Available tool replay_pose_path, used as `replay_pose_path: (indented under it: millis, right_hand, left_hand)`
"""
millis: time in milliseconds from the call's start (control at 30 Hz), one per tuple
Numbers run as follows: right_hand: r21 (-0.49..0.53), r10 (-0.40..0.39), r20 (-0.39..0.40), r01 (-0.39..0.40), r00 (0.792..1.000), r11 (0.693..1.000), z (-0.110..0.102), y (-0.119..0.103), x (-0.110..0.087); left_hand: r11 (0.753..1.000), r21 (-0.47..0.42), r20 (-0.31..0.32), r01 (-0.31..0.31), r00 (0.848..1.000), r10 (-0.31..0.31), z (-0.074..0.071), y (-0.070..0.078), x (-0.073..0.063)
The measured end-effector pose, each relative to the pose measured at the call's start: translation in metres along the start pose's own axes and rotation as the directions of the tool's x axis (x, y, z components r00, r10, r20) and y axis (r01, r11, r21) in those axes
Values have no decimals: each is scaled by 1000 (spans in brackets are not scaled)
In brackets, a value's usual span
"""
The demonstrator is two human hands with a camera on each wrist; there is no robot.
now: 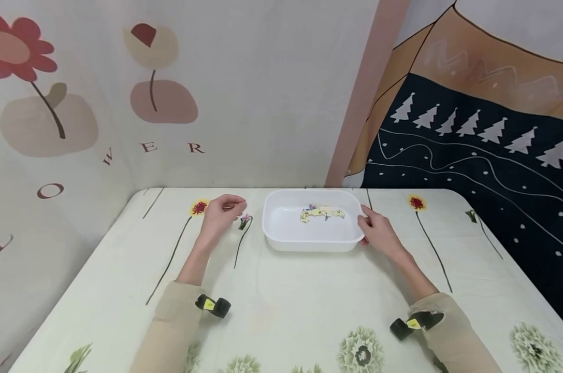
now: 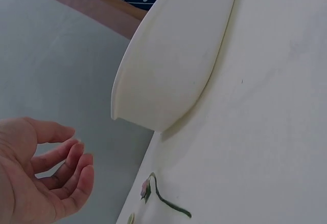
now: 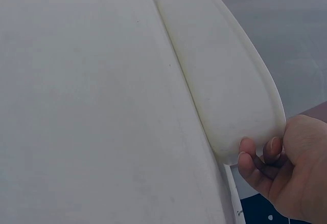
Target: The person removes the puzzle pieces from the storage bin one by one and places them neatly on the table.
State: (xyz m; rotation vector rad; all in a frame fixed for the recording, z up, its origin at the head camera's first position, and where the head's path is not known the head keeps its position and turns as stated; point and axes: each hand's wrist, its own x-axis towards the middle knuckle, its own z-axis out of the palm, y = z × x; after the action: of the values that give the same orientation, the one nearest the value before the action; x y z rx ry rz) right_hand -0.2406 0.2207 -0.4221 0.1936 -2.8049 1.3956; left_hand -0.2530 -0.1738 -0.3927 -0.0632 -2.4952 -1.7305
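Observation:
A white rectangular plastic basin (image 1: pixel 314 246) stands near the table's far edge, with a yellow cartoon picture (image 1: pixel 322 213) on its inside floor. At the basin's right end, my right hand (image 1: pixel 379 230) grips the rim. In the right wrist view the fingertips (image 3: pixel 247 144) of that hand press against the outer wall, with the thumb side at the rim. My left hand (image 1: pixel 222 216) hovers left of the basin, apart from it. Its fingers curl loosely in the left wrist view, with a gap between thumb and fingertips and nothing held.
The table is covered by a pale cloth (image 1: pixel 281 300) printed with long-stemmed flowers. Behind it hangs a light curtain (image 1: pixel 262 103) with flower prints and letters. A dark cloth (image 1: pixel 449 150) with white trees hangs at the right. Each sleeve carries a black wrist camera (image 1: pixel 221 307).

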Motion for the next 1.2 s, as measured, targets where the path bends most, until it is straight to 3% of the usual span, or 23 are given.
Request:
replay_pose_path:
  millis: [400, 733, 1200]
  right_hand:
    - [-9, 8, -4, -8, 1000, 1000, -2, -1, -2]
    - [-4, 0, -3, 0, 1000, 1000, 0, -1, 0]
    - [-5, -8, -2, 8, 1000, 1000, 1, 0, 1]
  left_hand:
    - [997, 27, 81, -72, 994, 70, 31, 21, -9]
    - [987, 8, 138, -162, 978, 159, 54, 28, -14]
    - [989, 20, 172, -145, 975, 140, 94, 40, -4]
